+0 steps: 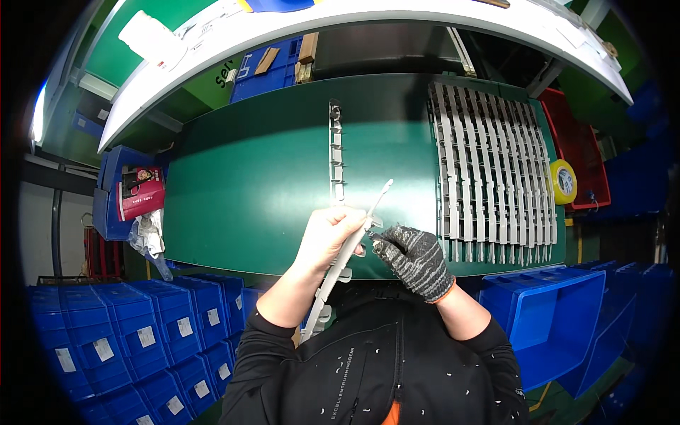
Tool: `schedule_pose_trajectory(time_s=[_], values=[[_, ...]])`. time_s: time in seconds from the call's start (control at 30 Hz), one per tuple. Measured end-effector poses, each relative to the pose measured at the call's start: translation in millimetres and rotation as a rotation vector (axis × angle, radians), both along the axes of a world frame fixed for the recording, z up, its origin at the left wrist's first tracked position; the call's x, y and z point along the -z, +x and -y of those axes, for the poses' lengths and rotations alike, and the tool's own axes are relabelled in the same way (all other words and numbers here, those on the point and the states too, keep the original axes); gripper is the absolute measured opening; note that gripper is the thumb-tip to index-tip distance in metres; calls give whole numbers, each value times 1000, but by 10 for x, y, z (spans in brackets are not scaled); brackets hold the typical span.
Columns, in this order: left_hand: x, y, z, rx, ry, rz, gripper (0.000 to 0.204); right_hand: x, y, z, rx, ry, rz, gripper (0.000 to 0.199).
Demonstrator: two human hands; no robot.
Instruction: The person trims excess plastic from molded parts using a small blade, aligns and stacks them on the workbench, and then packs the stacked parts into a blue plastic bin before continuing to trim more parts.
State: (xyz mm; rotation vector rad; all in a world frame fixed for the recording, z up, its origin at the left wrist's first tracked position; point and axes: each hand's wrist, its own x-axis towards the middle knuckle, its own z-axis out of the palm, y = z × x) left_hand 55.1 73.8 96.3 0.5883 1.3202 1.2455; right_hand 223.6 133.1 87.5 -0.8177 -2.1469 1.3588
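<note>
My bare left hand (pixel 322 239) is closed around a long light-grey plastic strip (pixel 331 280) with tabs along one side. The strip runs at a slant from above the bench down toward my jacket. My right hand (pixel 418 263), in a dark grey knitted glove, is pinched beside the strip just right of the left fingers. A small dark piece seems to sit at its fingertips, too small to name. Straight ahead, a second strip (pixel 336 156) with clip-like tabs lies lengthwise on the green bench top (pixel 241 191), its near end behind my left hand.
Many similar strips (pixel 496 170) lie in rows on the bench's right side, beside a yellow tape roll (pixel 564 182) and a red bin (pixel 591 166). Blue crates (pixel 127 319) stack at lower left; an open blue crate (pixel 545 322) stands lower right. A white shelf (pixel 368 20) crosses the back.
</note>
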Motion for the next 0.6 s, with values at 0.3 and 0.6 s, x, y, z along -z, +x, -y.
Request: schedule_pose_trajectory(time_s=[0.3, 0.6], values=[[-16, 44, 21, 37, -52, -15, 23, 106, 90, -3, 195, 641, -86, 15], [73, 31, 64, -10, -35, 44, 24, 20, 68, -31, -29, -247, -112, 15]])
